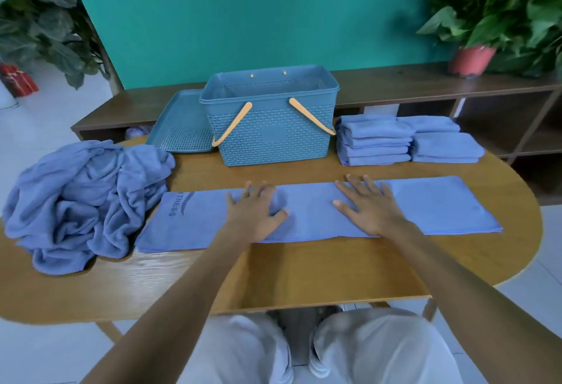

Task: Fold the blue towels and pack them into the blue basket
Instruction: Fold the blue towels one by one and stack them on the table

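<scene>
Both grips (316, 210) (flat) atop towel (425, 210)

Towel (441, 207) matt cloth; basket (273, 137) plastic; table (304, 271) wood.

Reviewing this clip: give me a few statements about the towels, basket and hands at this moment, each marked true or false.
1. Both hands lie flat on the long towel. True: left hand and right hand press it.
2. The blue basket already holds folded towels. False: none show inside it.
3. Folded towels are stacked right of the basket. True.
4. The unfolded pile lies at the table's right end. False: it is at the left end.
5. The basket's lid is on it. False: it leans beside it.
</scene>
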